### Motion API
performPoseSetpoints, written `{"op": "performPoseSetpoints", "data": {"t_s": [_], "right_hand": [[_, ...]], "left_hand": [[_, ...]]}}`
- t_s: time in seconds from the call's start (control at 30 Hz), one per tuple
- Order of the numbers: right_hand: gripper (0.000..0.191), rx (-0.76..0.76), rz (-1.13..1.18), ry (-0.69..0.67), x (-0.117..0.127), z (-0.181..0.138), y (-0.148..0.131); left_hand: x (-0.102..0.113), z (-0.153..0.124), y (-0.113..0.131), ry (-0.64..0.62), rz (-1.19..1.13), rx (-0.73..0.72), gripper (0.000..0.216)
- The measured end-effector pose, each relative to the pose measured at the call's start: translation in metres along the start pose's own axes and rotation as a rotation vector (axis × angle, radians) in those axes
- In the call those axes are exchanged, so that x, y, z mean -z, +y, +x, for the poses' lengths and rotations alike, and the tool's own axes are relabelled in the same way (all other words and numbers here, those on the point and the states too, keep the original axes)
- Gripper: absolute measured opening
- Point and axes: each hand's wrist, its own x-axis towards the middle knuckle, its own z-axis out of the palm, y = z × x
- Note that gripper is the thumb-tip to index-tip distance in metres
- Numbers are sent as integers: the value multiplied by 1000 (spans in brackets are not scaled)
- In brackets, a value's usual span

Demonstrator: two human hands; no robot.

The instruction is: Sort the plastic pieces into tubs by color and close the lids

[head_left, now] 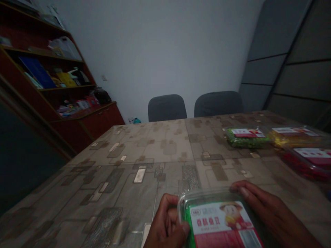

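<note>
A clear plastic box [219, 220] with green contents and a red-and-white label lies at the table's near edge, low in the view. My left hand [167, 227] curls against its left side, thumb on the lid corner. My right hand [269, 213] rests along its right side, fingers laid over the far right corner. Both hands hold the box.
On the patterned table [144, 165], three more labelled boxes sit at the right: green [245, 137], yellow [293, 135], red [309, 162]. Two dark chairs [167, 107] stand at the far edge. A wooden shelf unit [51, 75] full of items lines the left wall.
</note>
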Motion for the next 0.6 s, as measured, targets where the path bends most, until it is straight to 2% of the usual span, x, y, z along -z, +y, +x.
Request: {"op": "performPoseSetpoints", "data": {"t_s": [0.2, 0.4, 0.6], "right_hand": [[44, -166, 143, -159, 4, 6, 18], [52, -334, 318, -58, -3, 3, 16], [48, -442, 477, -61, -5, 1, 10]], "left_hand": [[4, 7, 2, -67, -97, 51, 40], [6, 9, -1, -73, -126, 49, 37], [7, 10, -2, -87, -113, 28, 38]]}}
